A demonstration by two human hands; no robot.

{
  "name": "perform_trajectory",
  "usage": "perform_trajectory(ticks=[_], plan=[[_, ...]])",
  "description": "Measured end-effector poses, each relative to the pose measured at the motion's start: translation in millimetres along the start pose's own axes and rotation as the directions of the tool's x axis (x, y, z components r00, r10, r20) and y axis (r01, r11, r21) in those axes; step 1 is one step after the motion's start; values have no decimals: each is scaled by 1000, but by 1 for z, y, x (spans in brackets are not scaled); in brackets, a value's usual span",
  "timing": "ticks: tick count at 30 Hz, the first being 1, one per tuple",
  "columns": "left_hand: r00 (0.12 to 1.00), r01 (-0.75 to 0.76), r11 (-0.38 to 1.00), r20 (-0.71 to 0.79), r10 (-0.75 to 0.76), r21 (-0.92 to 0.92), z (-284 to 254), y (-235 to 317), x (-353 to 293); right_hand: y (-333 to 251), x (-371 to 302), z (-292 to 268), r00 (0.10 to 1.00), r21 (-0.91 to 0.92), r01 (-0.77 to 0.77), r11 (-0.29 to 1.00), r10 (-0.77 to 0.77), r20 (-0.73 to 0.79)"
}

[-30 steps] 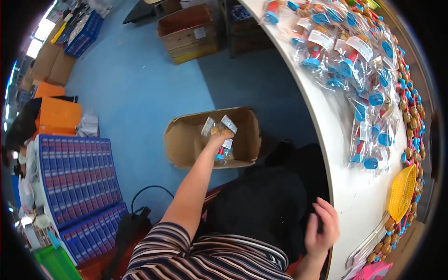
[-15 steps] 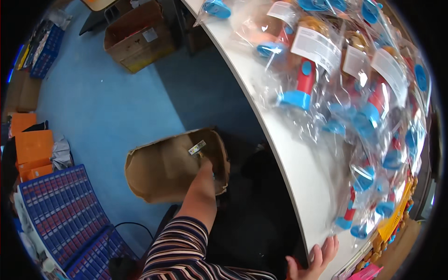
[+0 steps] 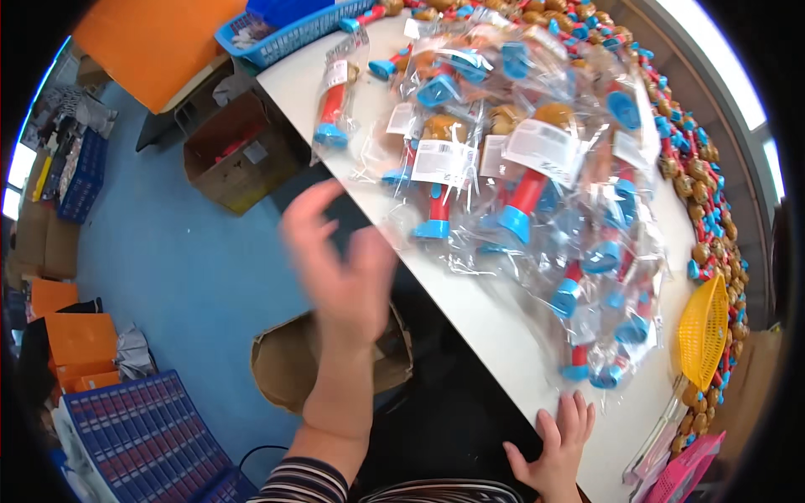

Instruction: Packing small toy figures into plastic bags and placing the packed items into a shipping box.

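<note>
My left hand [image 3: 340,264] is raised over the cardboard box [image 3: 281,365], slightly blurred. Its fingers are apart and nothing shows in them. Along the near edge of the white table [image 3: 478,323], my right hand [image 3: 555,440] rests with its fingers spread, holding nothing. A pile of clear-bagged toys lies on the table, each with a red handle, a blue foot and a brown round top. One bagged toy [image 3: 333,105] lies apart at the left end, and another bagged toy [image 3: 440,180] with a white label is at the pile's front.
Many unbagged toys [image 3: 700,189] line the far table edge beside a yellow basket [image 3: 703,331]. A blue basket [image 3: 298,38] stands at the table's far left corner. Another cardboard box [image 3: 239,159] and blue racks [image 3: 151,436] are on the left. Pink items [image 3: 686,474] sit lower right.
My left hand has come up out of the cardboard box, where a small patterned strip showed by it. The view has shifted toward the far table. My right hand stays on the table edge.
</note>
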State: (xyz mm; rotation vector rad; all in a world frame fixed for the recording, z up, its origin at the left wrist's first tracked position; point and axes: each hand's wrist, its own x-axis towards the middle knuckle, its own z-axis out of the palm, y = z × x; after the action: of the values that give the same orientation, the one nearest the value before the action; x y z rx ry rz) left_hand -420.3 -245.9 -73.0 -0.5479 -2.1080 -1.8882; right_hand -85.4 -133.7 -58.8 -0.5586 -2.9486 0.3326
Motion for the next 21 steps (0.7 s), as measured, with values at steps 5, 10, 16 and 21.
perform_trajectory(ticks=[5,10,16,21], plan=[[895,-326,854,424,140,405,90,126,14,15,-16,-61,964,584,22,812,137,-227],[917,-203,771,393,-66,603,94,163,30,28,100,-171,804,356,27,934,192,-563],[880,200,978,429,-203,53,37,173,43,24,271,-214,913,235,-151,960,227,-338],[782,589,661,534,-321,-465,-10,152,27,69,304,-185,934,89,-274,958,287,-212]])
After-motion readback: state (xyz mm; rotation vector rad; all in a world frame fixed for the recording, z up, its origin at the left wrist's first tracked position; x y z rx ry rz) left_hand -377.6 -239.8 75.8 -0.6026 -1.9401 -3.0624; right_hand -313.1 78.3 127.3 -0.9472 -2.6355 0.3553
